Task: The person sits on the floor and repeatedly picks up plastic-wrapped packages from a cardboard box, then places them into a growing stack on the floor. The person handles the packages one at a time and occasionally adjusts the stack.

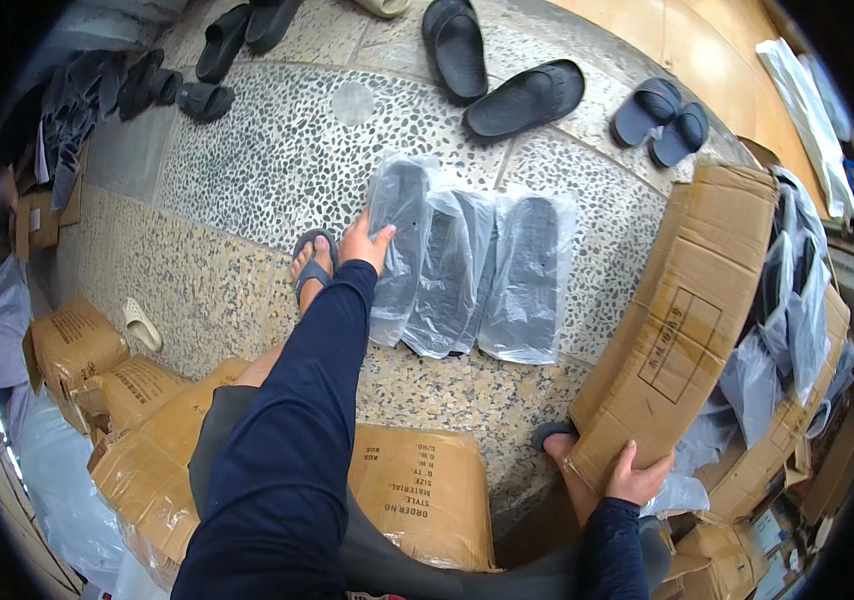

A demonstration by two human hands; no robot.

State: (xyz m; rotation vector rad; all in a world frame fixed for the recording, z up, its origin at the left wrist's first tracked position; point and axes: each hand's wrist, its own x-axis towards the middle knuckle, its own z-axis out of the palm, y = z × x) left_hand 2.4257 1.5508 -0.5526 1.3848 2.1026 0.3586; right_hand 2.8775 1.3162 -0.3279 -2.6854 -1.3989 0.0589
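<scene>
Side by side on the speckled floor lie several dark slippers in clear plastic bags. My left hand [364,243] is closed at the left edge of the leftmost bagged slipper [399,250], thumb resting over the plastic. Beside it are the middle bagged slippers [447,270], overlapping one another, and the right bagged slipper [527,280]. My right hand [639,474] grips the near end of a long brown cardboard box [682,300], which stands tilted at my right. The fingers lie over the cardboard; the thumb points up along it.
Loose black slides [525,100] and a smaller dark pair [659,120] sit at the far side. Taped cartons [422,495] crowd the near side and left. More bagged slippers [787,290] pile up behind the long box. A cream slipper [143,325] lies at left.
</scene>
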